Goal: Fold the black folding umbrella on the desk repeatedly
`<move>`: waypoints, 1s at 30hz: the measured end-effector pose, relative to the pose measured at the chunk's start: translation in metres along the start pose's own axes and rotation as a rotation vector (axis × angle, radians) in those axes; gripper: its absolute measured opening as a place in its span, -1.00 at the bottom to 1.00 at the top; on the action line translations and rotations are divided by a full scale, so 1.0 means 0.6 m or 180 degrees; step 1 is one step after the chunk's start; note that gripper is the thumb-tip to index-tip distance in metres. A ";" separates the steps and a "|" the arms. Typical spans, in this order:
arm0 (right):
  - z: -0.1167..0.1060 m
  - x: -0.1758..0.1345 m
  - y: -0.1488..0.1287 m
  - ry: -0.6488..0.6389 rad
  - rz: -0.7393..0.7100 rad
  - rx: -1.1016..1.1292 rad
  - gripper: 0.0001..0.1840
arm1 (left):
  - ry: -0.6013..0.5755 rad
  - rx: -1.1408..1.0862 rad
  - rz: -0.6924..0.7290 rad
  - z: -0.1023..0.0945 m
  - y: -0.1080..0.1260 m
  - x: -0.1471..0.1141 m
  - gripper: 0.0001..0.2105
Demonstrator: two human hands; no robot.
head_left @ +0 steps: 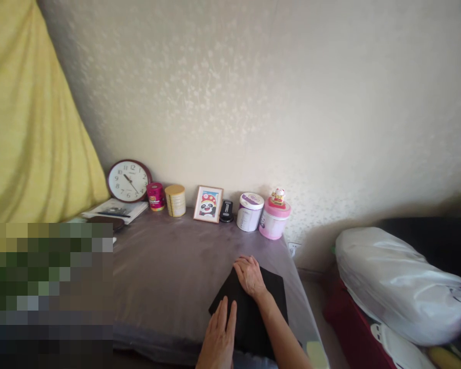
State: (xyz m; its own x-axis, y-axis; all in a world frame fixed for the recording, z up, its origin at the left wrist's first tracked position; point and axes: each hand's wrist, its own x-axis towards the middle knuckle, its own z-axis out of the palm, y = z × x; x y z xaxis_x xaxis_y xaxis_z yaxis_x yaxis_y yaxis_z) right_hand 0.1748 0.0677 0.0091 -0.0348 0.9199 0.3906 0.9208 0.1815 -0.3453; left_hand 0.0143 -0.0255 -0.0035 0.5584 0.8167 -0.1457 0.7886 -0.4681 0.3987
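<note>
A flat black piece that looks like folded cloth (249, 323) lies near the right front corner of the covered table. My left hand (219, 330) rests along its left side, fingers stretched out and a gap between two of them. Farther back, my right hand (249, 277) lies palm down across the cloth's far edge, its fingers close together and slightly bent. My right forearm crosses over part of the cloth. Whatever is beneath both palms is hidden.
Along the wall stand a clock (129, 180), a magenta can (155, 197), a yellow canister (175, 201), a framed panda picture (208, 204), a black object (226, 210), a white-purple tub (250, 212) and a pink tub (274, 219). A stuffed white bag (399, 282) sits right of the table (169, 277).
</note>
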 end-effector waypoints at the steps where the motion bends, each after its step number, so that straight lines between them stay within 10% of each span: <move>1: 0.000 0.008 0.009 -0.0023 0.0046 -0.0042 -0.69 | -0.0017 -0.0031 0.0007 -0.003 0.001 -0.001 -0.13; 9: -0.029 -0.004 -0.011 0.0695 -0.0119 0.0062 -0.68 | -0.0075 0.0020 -0.0028 0.009 -0.003 0.005 -0.03; 15: -0.013 -0.061 -0.054 0.0003 -0.0520 0.0342 -0.69 | 0.0073 -0.0023 0.0100 0.016 -0.010 0.001 -0.04; 25: -0.077 -0.079 0.079 0.1453 0.1004 -0.0091 -0.54 | 0.0171 -0.0179 0.0059 -0.009 0.003 -0.025 -0.11; 30: -0.129 -0.164 0.079 0.0842 0.2042 0.0459 -0.45 | 0.0265 -0.0336 0.0070 -0.003 0.001 -0.027 -0.13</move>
State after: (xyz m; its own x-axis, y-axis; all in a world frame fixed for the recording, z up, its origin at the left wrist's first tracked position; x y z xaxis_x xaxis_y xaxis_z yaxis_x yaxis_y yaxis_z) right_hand 0.2517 -0.0410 0.0202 0.6097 0.7487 0.2602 0.6667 -0.3069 -0.6792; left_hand 0.0055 -0.0385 0.0006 0.5485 0.8339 -0.0618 0.7424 -0.4517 0.4947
